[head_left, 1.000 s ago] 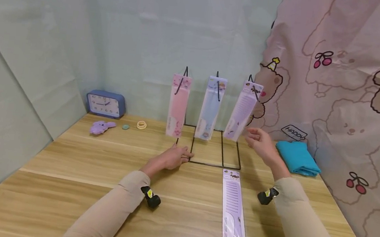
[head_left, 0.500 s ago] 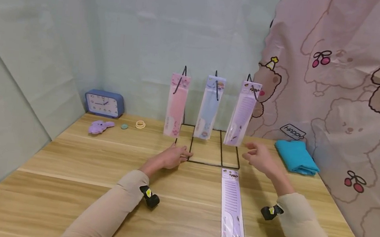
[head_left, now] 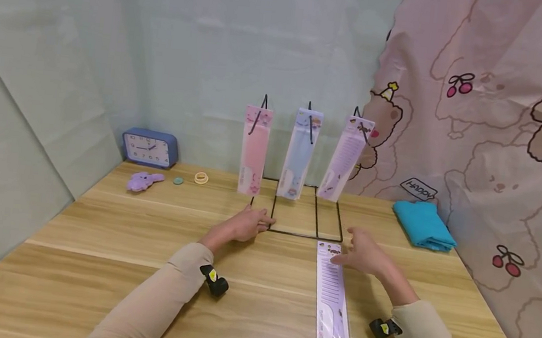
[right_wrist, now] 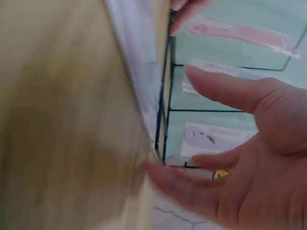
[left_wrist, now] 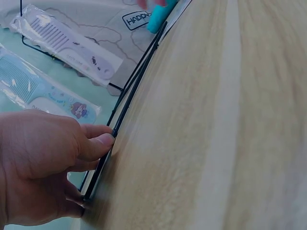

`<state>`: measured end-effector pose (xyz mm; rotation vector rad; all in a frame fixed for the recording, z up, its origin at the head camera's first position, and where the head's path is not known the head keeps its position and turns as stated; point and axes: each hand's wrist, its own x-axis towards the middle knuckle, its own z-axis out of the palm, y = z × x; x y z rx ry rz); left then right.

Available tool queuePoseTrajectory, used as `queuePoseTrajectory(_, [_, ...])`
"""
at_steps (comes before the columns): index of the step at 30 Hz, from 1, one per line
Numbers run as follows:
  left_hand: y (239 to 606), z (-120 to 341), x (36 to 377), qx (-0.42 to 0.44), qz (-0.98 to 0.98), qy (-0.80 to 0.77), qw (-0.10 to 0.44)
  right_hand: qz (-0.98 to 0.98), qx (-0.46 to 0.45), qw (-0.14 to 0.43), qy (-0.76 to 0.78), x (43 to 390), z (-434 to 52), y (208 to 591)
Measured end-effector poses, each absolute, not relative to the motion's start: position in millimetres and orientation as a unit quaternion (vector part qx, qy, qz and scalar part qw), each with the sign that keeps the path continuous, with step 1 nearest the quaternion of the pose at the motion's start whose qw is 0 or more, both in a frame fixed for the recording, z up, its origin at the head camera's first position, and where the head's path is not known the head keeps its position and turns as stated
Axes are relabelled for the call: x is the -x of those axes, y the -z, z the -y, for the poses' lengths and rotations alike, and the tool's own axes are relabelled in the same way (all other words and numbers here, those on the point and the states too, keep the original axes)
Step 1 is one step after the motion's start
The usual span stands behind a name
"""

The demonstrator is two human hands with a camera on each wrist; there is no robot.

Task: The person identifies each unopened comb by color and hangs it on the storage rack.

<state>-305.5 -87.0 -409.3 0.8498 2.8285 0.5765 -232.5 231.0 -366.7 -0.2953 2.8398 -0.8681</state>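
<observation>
Pale green sheeting backs a wooden surface, with a pink cartoon-bear curtain hanging along the right. A black wire rack stands toward the back of the surface, and three packaged combs hang from its hooks: a pink one, a blue one and a purple one that hangs at a slant.

A fourth packaged comb, purple, lies flat on the surface just in front of the rack, its hang-tab end nearest the rack base. The right hand is spread, fingers loosely extended, with its fingertips at or just over that tab end; whether they actually touch the wrapper cannot be told from the blurred wrist view. It holds nothing. The left hand grips the rack's bottom wire at the left front corner, thumb pressed against the rod.

The packaged comb looks light and thin, a stiff plastic comb in a glossy sleeve that is likely slick and lies flush against the wood, so lifting it straight up may be awkward. A sensible hold is probably a pinch at the tab end, or along a long edge after tipping it up.

A blue clock, a purple plush toy, small rings and a folded teal cloth sit farther off.
</observation>
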Motion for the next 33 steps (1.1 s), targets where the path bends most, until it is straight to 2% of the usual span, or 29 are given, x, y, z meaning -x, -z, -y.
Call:
queuePoseTrajectory(5, [412,87,307,-0.283,-0.938,-0.19,0.068,-0.967,0.088,0.098,0.218,220,-228,369])
queuePoseTrajectory(16, [408,87,305,-0.286,-0.936,-0.194,0.065,-0.975,0.13,0.129,0.124,202,-208,366])
queuePoseTrajectory(23, [409,87,306,-0.285,-0.937,-0.189,0.066,-0.962,0.136,0.148,0.184,207,-210,370])
queuePoseTrajectory(30, [410,87,306,-0.289,-0.933,-0.203,0.064,-0.925,0.106,0.212,0.298,206,-222,369])
queuePoseTrajectory(33, [416,90,310,-0.302,-0.929,-0.207,0.054,-0.92,0.103,0.214,0.314,207,-226,366])
